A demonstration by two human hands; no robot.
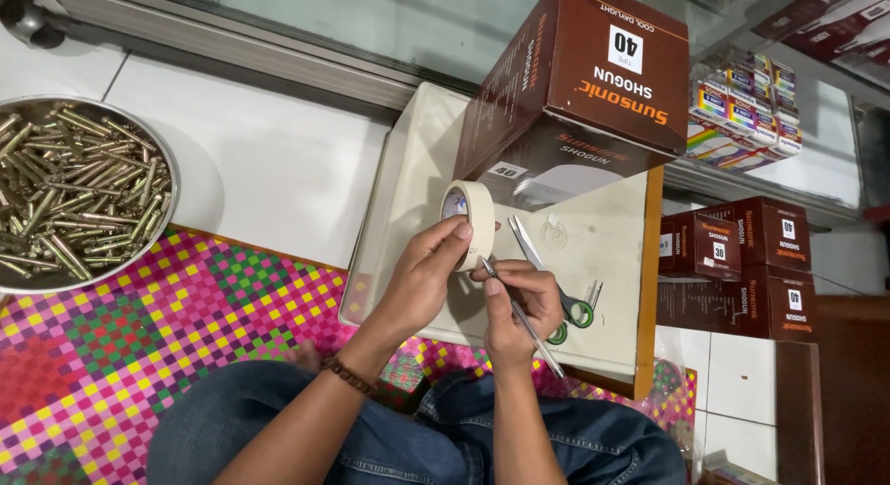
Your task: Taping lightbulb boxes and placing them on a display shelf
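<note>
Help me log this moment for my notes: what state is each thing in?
Roll of masking tape: on edge, held by left hand.
Thin metal tool: gripped in right hand, tip at the roll.
Scissors: closed, flat on board.
Brown carton: closed, tilted.
Metal bowl: full of brass pieces.

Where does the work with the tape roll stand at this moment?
Done: nothing visibly taped yet; the brown box on the cream board shows no tape. In hand: left hand holds the masking tape roll; right hand works a thin metal tool at its edge. Left: scissors lie unused.
</note>
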